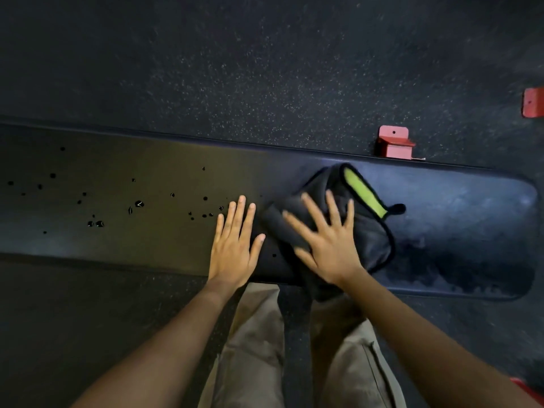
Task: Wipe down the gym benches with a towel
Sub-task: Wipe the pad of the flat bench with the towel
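While droplets [138,204] stand scattered over the left half of the bench [117,160], we judge the job on this pad to be roughly half done. The right end shows a dull, smeared sheen and no beads, which reads to us as the part the cloth has covered. From the middle leftward the pad carries many separate drops, a few lying close to our left fingertips, and that stretch is what is left. Whether other benches wait for us we cannot tell, since only this one is in view.

Our right hand [329,242] lies palm down on the towel [368,240] with fingers straight and spread. It presses the cloth against the pad rather than clutching it, so nothing is grasped. The towel is dark, bunched, and has a lime-green strip along its far edge. It sits on the right-centre of the bench, mostly under and to the right of that hand, and its near fold hangs over the near edge of the pad. The hand looks slightly blurred, so finer detail of the fingers is uncertain.

Our left hand [232,248] rests flat on bare pad just left of the towel, fingers together and straight, holding nothing. Its thumb lies near the cloth's left fold, though we cannot tell whether they touch.

Beyond the far edge a red bracket [394,142] sits on the speckled floor [265,69], and our trousers [253,348] show at the near side.
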`<act>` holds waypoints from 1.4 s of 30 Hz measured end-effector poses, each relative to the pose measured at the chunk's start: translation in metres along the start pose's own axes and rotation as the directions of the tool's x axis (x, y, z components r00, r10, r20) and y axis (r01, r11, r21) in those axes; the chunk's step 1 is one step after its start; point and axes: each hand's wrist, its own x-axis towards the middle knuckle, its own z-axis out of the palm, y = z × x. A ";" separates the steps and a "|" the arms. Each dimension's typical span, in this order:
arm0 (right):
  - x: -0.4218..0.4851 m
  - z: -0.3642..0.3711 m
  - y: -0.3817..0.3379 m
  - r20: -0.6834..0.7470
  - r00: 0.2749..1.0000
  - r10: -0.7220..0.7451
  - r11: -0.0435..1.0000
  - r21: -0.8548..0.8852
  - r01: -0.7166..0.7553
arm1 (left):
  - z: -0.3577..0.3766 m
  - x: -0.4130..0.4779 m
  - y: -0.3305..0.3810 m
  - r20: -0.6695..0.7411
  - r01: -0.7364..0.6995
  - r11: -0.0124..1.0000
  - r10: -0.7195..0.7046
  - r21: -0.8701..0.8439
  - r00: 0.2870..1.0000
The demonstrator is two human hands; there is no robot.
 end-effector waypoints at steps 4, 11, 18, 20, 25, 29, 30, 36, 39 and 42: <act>-0.054 -0.003 0.045 0.042 0.959 -0.280 0.954 -0.100 0.283 | -0.004 -0.001 -0.008 0.021 -0.036 0.999 0.036 -0.004 0.999; 0.066 -0.011 -0.036 -0.012 0.816 0.578 0.811 0.117 -0.573 | -0.010 -0.013 -0.038 0.016 -0.001 1.000 0.001 0.019 1.000; -0.011 -0.005 -0.001 0.097 0.866 -0.490 0.863 -0.087 0.498 | -0.020 -0.037 -0.072 0.015 0.091 0.995 -0.090 -0.035 0.996; 0.007 -0.006 0.005 0.052 0.955 -0.292 0.950 -0.103 0.296 | -0.022 -0.042 -0.081 0.007 0.098 0.994 -0.097 -0.041 0.995; 0.109 -0.015 -0.089 0.021 0.885 0.465 0.876 0.135 -0.464 | -0.028 -0.051 -0.097 -0.031 0.199 0.976 -0.202 -0.085 0.979; 0.067 0.002 -0.083 0.079 0.894 -0.441 0.895 -0.030 0.444 | -0.035 -0.058 -0.123 -0.052 0.248 0.963 -0.254 -0.108 0.966; 0.056 -0.001 -0.064 0.124 0.793 -0.597 0.796 -0.035 0.605 | -0.037 -0.059 -0.129 -0.048 0.248 0.963 -0.254 -0.107 0.966; 0.111 -0.014 -0.074 -0.004 0.997 0.078 0.997 -0.015 -0.078 | -0.042 -0.067 -0.146 -0.055 0.267 0.950 -0.278 -0.160 0.959; 0.156 -0.015 -0.149 0.088 0.958 0.271 0.957 0.077 -0.278 | -0.045 -0.067 -0.156 -0.053 0.299 0.937 -0.313 -0.179 0.948; 0.125 0.003 -0.158 0.085 0.905 -0.417 0.907 -0.025 0.420 | -0.053 -0.069 -0.174 -0.062 0.311 0.936 -0.324 -0.164 0.944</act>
